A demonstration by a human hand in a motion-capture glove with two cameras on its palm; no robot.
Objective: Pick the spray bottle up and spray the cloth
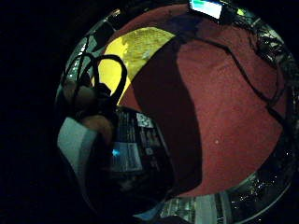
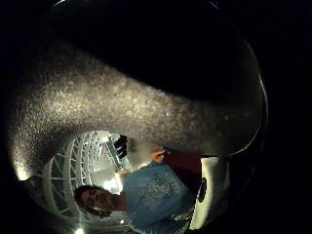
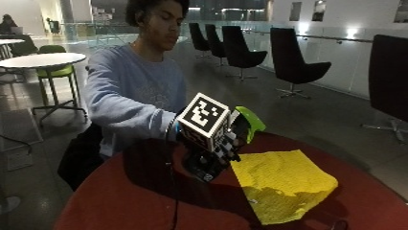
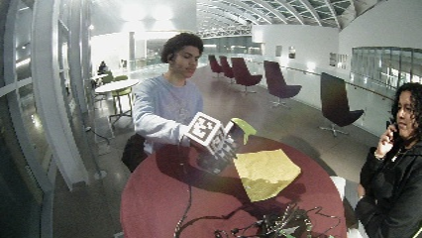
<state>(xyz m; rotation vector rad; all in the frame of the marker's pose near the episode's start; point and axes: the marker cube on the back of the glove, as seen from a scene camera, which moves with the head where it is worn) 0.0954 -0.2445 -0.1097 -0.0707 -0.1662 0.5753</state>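
Note:
In the outside view my gloved right hand (image 3: 224, 140) grips a dark spray bottle (image 3: 203, 166) with a green spray head (image 3: 250, 122). It holds the bottle tilted a little above the red round table (image 3: 127, 201). The head points out over a yellow cloth (image 3: 284, 184) that lies flat on the table just beside the bottle. The wide outside view shows the same hand (image 4: 221, 143), green head (image 4: 242, 128) and cloth (image 4: 266, 172). In the little finger side palm view the bottle's label (image 1: 133, 144) sits close against the palm, with the cloth (image 1: 133, 49) on the red table (image 1: 224, 116) beyond it.
A tangle of cables (image 4: 277, 225) lies at the table's near edge, and one cable runs across the table (image 4: 188, 198) toward the hand. A small device with a lit screen (image 1: 205, 8) sits at the table's rim. Dark chairs (image 3: 290, 62) stand on the floor behind.

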